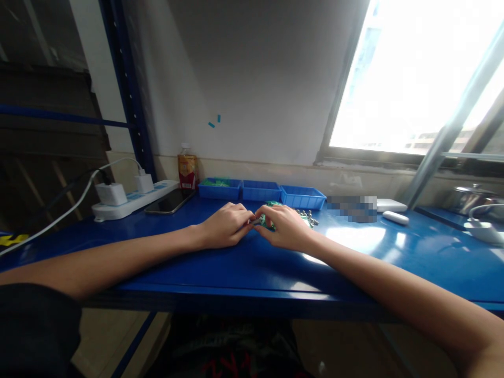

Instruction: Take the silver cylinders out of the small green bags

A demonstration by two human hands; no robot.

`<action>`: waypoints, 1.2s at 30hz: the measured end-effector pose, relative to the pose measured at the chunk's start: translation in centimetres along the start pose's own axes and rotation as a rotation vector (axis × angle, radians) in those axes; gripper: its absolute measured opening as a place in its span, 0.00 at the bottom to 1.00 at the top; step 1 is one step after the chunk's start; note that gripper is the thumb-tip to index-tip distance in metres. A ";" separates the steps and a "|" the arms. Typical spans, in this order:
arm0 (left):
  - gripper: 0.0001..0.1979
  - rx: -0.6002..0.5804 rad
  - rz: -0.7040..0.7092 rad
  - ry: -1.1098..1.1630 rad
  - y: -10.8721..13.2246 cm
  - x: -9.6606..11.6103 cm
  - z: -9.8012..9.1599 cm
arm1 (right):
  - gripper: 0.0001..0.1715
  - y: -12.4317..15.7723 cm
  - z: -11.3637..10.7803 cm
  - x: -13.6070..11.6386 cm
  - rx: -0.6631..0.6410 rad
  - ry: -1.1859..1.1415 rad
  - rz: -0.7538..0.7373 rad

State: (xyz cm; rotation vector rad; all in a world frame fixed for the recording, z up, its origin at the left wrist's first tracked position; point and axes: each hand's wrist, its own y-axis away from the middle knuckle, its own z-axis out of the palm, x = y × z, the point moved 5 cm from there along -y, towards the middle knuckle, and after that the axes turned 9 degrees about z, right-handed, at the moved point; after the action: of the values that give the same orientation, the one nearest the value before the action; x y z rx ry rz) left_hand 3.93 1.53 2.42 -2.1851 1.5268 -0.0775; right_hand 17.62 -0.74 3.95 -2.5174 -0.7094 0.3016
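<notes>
My left hand point(226, 227) and my right hand point(288, 227) meet over the middle of the blue table. Their fingertips are pinched together on a small metallic part point(255, 221), which they mostly cover, so its exact kind cannot be made out. Behind and beside my right hand lie small green pieces point(272, 203), partly hidden by it. Several small metal fittings point(310, 217) are bunched just to the right of that hand.
Along the wall stand three blue bins: a left bin point(220, 190) with green pieces, a middle bin point(261, 191) and a right bin point(303, 198). Leftward are a drink bottle point(188, 169), a phone point(170, 201) and a power strip point(136, 200). A white case point(395, 217) lies right.
</notes>
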 end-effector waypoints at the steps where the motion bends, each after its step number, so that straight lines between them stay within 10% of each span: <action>1: 0.14 -0.003 0.001 0.001 0.0 0.0 0.0 | 0.13 0.0 0.0 0.0 0.000 0.005 -0.001; 36: 0.14 0.058 -0.032 0.018 0.0 -0.3 -0.2 | 0.10 -0.1 0.2 0.2 -0.018 0.031 0.008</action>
State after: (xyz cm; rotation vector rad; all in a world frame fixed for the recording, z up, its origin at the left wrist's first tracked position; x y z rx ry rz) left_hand 3.80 1.72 2.63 -2.1687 1.4809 -0.1500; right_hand 17.69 -0.40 3.81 -2.5369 -0.6929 0.2595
